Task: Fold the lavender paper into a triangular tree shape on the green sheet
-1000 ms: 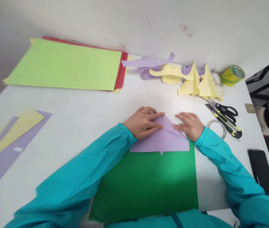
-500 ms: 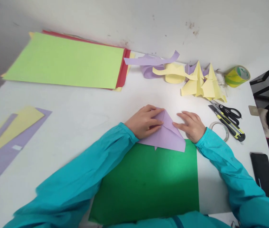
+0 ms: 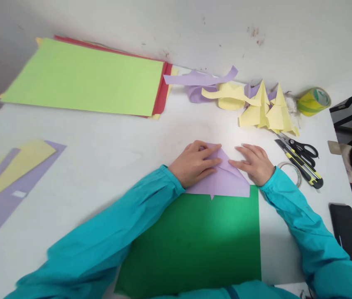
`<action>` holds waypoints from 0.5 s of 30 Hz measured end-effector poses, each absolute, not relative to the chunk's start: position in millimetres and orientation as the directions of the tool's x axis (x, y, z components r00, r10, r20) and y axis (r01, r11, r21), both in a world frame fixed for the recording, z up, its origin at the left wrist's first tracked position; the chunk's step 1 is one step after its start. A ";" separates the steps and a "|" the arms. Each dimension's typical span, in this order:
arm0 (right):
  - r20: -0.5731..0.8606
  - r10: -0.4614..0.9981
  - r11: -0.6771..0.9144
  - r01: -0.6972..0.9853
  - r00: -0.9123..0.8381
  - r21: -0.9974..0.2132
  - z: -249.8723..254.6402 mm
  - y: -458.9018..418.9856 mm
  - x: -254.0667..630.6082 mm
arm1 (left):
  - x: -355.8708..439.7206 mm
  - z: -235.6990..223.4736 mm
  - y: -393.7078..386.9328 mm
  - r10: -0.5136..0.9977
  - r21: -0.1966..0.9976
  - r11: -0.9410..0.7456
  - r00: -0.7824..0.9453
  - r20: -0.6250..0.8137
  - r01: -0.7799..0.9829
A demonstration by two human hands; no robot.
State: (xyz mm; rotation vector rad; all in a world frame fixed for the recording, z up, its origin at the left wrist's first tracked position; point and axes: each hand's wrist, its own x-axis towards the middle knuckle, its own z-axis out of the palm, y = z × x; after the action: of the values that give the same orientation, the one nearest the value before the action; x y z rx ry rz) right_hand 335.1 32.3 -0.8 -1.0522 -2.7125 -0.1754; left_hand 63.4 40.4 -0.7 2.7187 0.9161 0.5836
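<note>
A folded piece of purple paper (image 3: 226,179), roughly triangular with its peak pointing away from me, lies partly over the top edge of a green sheet (image 3: 194,241). My left hand (image 3: 194,162) rests on the left part of the paper, fingers apart and pressing it down; that side is mostly covered. At the paper's right slanted edge, the thumb of my right hand (image 3: 253,162) touches or nearly touches it. The other fingers of that hand stretch out over the white table. A small purple tip sticks out below the bottom edge.
Light green sheets (image 3: 85,79) lie back left, and purple and yellow paper pieces (image 3: 35,160) at left. Folded yellow paper shapes (image 3: 260,114) and yellow tape (image 3: 313,101) stand by the wall. Scissors (image 3: 303,149), a utility knife (image 3: 303,166), a tape roll (image 3: 297,178) and a black phone (image 3: 347,236) are at right.
Both hands and the purple paper have shifted slightly to the right. The paper has turned a little, its bottom edge now lying more level.
</note>
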 end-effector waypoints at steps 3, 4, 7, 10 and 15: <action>0.258 0.643 0.746 0.665 -0.721 -0.001 -2.3 31.1 334.0 | 63.3 0.8 41.0 0.614 0.323 -0.784 0.737 0.281 0.530; 0.261 0.640 0.750 0.661 -0.723 -0.010 -2.9 31.0 334.0 | 63.1 0.9 41.4 0.614 0.325 -0.784 0.739 0.278 0.529; 0.257 0.642 0.754 0.656 -0.723 -0.039 -4.0 31.3 334.8 | 62.6 0.4 41.9 0.611 0.331 -0.785 0.742 0.277 0.523; 0.242 0.648 0.753 0.654 -0.722 -0.066 -4.1 32.4 336.4 | 62.4 0.1 42.0 0.611 0.339 -0.785 0.737 0.288 0.518; 0.275 0.603 0.790 0.607 -0.749 -0.079 -1.8 34.3 338.4 | 62.3 1.1 42.0 0.608 0.307 -0.790 0.739 0.289 0.530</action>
State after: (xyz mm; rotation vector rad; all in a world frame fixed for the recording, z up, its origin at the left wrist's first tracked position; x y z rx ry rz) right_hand 338.4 34.3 -1.8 -0.9327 -2.6945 -0.0218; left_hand 62.3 42.0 1.1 2.7356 0.9064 0.5605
